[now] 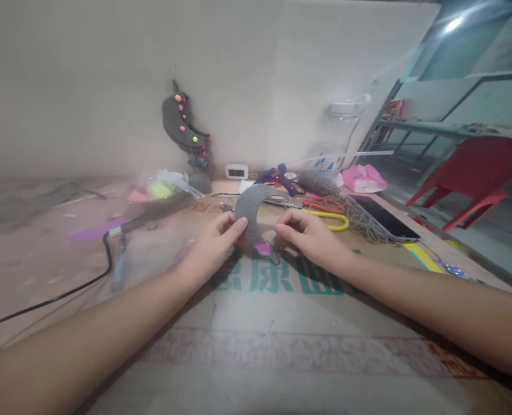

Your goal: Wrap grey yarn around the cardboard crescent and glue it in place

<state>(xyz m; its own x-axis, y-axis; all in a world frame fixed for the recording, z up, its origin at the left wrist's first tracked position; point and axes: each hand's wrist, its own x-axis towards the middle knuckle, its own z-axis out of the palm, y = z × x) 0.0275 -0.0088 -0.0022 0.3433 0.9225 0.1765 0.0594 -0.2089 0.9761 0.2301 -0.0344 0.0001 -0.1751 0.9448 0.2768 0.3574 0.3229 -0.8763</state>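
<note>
A grey yarn-wrapped crescent stands upright over the cardboard, its opening facing right. My left hand pinches its left outer edge between thumb and fingers. Near the lower tip a purple patch shows uncovered, with a bit of grey yarn hanging there. Just right of the crescent, my right hand is closed in a pinch; anything between its fingertips is too small to make out. Behind them lie scissors with yellow handles, a pair with orange handles and a blue glue gun.
A finished-looking crescent with coloured pompoms hangs on the wall. Loose grey yarn, a phone, a pink packet and a clear bottle stand or lie right. A black cable crosses the left side. Printed cardboard covers the front.
</note>
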